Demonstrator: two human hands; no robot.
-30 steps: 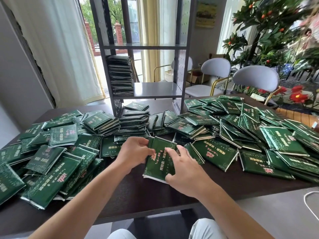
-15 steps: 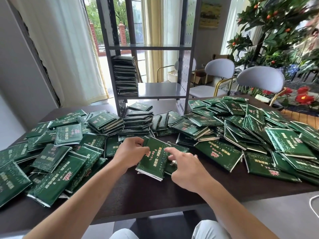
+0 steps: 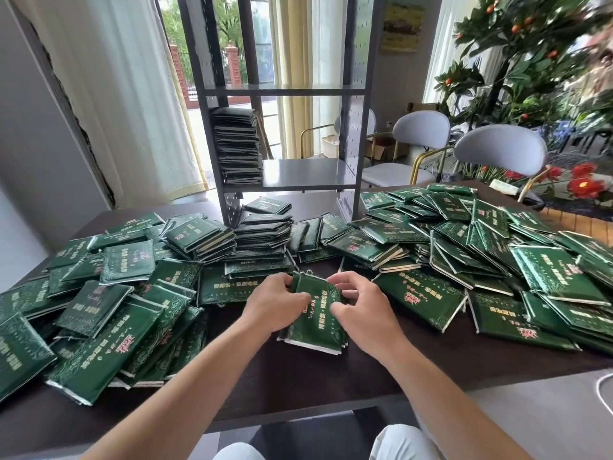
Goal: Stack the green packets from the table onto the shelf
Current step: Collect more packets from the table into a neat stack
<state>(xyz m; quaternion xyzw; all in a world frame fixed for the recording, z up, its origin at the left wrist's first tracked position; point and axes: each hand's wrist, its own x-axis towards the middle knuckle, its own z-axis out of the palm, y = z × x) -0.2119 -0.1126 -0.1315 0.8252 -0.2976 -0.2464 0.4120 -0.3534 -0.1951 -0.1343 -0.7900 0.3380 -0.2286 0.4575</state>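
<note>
A small stack of green packets (image 3: 315,327) lies on the dark table (image 3: 331,386) right in front of me. My left hand (image 3: 272,302) grips its left edge and my right hand (image 3: 360,307) grips its right edge, fingers curled over the top. Many more green packets cover the table, a heap on the left (image 3: 109,313) and a heap on the right (image 3: 497,257). A grey metal shelf (image 3: 308,174) stands at the table's far side. On its middle board a tall pile of packets (image 3: 237,144) sits at the left.
A lower pile of packets (image 3: 262,234) sits under the shelf's bottom board. Two grey chairs (image 3: 497,151) stand behind the table on the right, with plants and red flowers (image 3: 580,184) beyond. White curtains hang at the left.
Both hands have squared the small stack, turning it from tilted to nearly straight in front of me. My right hand moved from resting on top to gripping the right edge.
</note>
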